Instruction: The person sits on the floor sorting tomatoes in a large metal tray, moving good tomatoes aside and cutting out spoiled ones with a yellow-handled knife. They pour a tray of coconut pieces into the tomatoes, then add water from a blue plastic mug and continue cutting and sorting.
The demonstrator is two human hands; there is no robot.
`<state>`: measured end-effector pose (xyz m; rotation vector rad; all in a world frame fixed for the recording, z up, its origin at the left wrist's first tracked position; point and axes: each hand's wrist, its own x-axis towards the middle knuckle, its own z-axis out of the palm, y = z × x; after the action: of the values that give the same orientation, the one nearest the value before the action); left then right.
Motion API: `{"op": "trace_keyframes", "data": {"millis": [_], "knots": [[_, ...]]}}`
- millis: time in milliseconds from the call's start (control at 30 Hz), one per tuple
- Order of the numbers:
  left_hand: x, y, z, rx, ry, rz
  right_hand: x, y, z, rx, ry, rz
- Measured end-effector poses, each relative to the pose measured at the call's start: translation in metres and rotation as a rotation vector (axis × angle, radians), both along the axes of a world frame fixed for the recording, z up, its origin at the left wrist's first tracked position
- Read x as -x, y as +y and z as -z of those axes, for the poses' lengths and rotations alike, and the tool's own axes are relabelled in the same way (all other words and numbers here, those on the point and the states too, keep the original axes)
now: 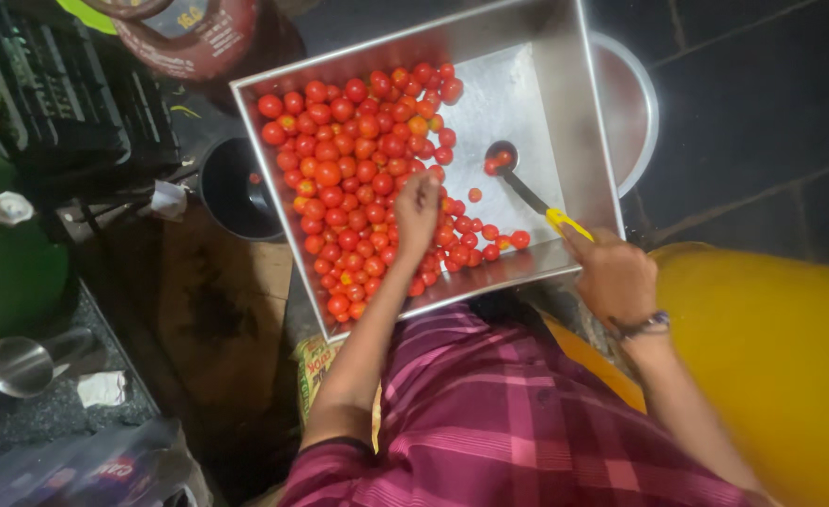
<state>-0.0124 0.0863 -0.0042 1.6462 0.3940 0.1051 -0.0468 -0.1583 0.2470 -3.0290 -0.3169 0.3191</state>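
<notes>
While square steel tray [591, 141] tilts, small red tomatoes [358, 169] pool at frame centre-left; left hand [417, 208] pinches into pile, contents unclear. Right hand [613, 277] clenches yellow-handled scoop [527, 192], bowl cradling tomato on bare metal.

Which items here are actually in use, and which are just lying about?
In use:
left hand on the tomatoes
right hand holding the yellow-handled ladle
steel tray holding the tomatoes

Lying about:
black pot
small steel cup
round steel plate under the tray
yellow container
</notes>
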Motion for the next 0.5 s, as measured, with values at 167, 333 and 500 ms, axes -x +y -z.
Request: {"op": "trace_keyframes", "data": {"millis": [167,333,500], "knots": [[0.018,-0.041,0.025,0.073,0.156,0.293,-0.016,0.017,0.020,0.001,0.148,-0.018],[-0.024,-0.091,0.029,0.173,0.422,0.240,-0.028,0.016,0.037,-0.027,0.115,0.109],[-0.055,-0.115,0.017,0.007,0.117,0.245,-0.010,-0.028,0.017,-0.184,-0.038,0.120]]}}
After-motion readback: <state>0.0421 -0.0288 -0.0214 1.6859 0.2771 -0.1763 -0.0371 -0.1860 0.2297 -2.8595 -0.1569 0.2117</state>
